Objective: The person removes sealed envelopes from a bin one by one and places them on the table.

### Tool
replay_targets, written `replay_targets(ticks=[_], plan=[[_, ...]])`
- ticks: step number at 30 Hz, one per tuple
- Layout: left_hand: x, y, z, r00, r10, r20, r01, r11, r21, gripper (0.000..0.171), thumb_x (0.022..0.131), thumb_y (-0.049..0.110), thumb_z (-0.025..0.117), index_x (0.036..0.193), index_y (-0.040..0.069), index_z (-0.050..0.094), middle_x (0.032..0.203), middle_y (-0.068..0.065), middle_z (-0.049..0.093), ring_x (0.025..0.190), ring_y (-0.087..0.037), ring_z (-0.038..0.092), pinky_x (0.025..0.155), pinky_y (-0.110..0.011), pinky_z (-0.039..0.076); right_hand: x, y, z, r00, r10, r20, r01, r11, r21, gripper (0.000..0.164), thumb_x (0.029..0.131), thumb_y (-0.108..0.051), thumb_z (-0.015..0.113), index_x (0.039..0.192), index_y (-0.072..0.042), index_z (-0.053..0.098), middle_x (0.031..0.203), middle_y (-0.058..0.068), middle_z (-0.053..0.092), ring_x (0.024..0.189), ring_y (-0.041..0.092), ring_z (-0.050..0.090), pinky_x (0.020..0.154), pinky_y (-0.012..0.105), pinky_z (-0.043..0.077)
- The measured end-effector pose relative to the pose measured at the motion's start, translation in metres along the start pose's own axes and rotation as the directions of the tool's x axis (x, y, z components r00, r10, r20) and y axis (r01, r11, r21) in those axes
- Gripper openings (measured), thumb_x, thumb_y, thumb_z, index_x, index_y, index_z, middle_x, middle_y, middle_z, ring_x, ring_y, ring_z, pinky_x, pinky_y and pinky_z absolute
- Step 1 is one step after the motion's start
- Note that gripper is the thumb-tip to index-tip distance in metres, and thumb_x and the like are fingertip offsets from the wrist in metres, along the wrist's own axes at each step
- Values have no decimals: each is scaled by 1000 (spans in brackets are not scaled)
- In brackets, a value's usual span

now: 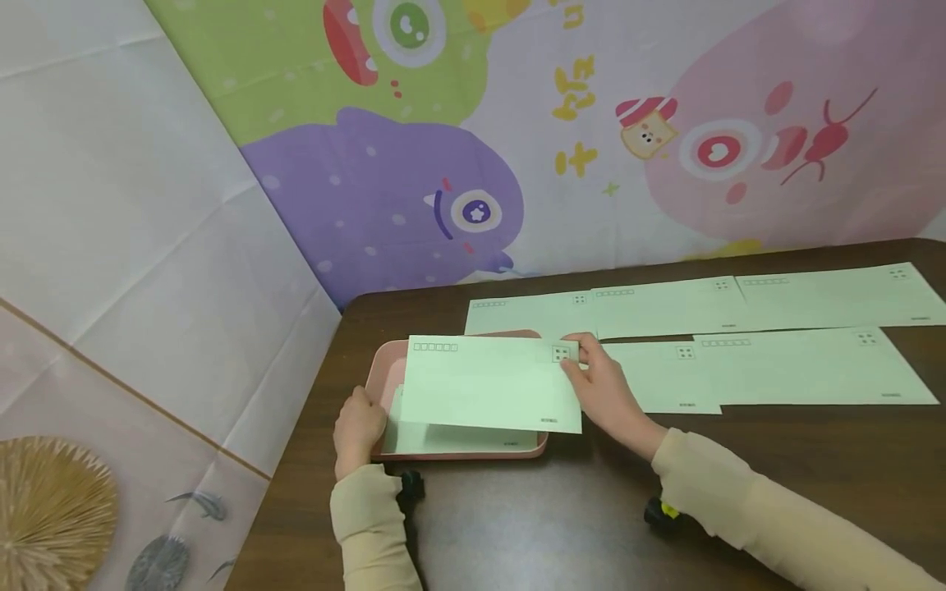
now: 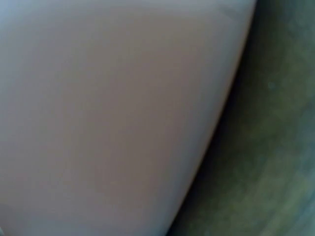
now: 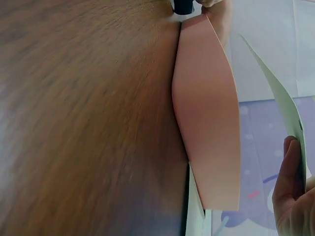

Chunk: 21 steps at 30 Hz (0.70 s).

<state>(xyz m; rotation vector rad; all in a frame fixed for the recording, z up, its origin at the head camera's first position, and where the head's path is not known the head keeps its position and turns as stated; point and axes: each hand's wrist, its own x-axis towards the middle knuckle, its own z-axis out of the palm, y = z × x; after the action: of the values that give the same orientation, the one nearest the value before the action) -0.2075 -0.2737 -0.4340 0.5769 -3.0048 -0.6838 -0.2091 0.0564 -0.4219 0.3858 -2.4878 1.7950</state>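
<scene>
My right hand (image 1: 608, 392) pinches a pale green envelope (image 1: 484, 386) by its right edge, thumb over the printed stamp box. The envelope is raised and tilted above a pink tray (image 1: 383, 365). Inside the tray lies at least one more envelope (image 1: 458, 440), partly covered by the raised one. At the tray's left side, my left hand (image 1: 360, 424) grips the rim. The right wrist view has the tray's outer wall (image 3: 209, 108), the lifted envelope (image 3: 281, 93) nearly edge-on and the right hand's fingers (image 3: 290, 172). A blurred pinkish surface (image 2: 108, 118) fills most of the left wrist view.
Several matching envelopes lie in two rows on the dark wooden table (image 1: 517, 525), including a back one (image 1: 665, 308) and a front one (image 1: 813, 369). A cartoon-printed cloth (image 1: 576, 164) hangs behind the table; pale panels (image 1: 148, 205) stand left.
</scene>
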Motion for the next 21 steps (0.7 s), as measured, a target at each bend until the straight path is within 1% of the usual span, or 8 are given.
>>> replay_targets(ticks=[5, 9, 14, 18, 21], plan=[[0, 0, 0, 1000, -7, -1, 7, 1000, -2, 34, 83, 11, 34, 111, -7, 40, 104, -26, 48, 92, -39, 48, 77, -52, 36, -6, 8, -18, 999, 29, -16, -30, 1000, -9, 34, 90, -17, 39, 121, -8, 30, 114, 18, 51, 78, 20, 61, 56, 27, 47], [0, 0, 0, 1000, -12, -4, 12, 1000, -7, 35, 84, 11, 34, 113, -8, 39, 106, -26, 48, 93, -40, 48, 78, -52, 36, -10, 18, -36, 997, 62, -37, -64, 996, -55, 39, 90, -21, 39, 123, -4, 26, 116, 22, 48, 82, 24, 60, 57, 28, 47], [1, -1, 1, 1000, -10, -6, 10, 1000, -11, 35, 84, 11, 34, 113, -7, 39, 105, -26, 48, 92, -39, 48, 78, -52, 36, -17, 27, -53, 995, 86, -51, -92, 988, -128, 39, 90, -24, 37, 119, 1, 30, 117, 26, 45, 85, 28, 58, 58, 31, 47], [2, -2, 2, 1000, 5, -11, -5, 1000, -2, 34, 83, 11, 33, 112, -7, 40, 104, -25, 49, 92, -39, 49, 76, -52, 37, -24, 29, -65, 994, 98, -41, -104, 979, -177, 34, 91, -25, 35, 113, 0, 33, 115, 26, 47, 76, 24, 59, 57, 31, 45], [3, -2, 2, 1000, 6, -11, -6, 1000, 3, 34, 83, 11, 33, 111, -7, 40, 104, -25, 49, 92, -39, 49, 76, -52, 37, -30, 32, -72, 993, 115, -23, -118, 973, -200, 34, 91, -25, 32, 113, 0, 31, 114, 26, 46, 69, 19, 57, 54, 31, 44]])
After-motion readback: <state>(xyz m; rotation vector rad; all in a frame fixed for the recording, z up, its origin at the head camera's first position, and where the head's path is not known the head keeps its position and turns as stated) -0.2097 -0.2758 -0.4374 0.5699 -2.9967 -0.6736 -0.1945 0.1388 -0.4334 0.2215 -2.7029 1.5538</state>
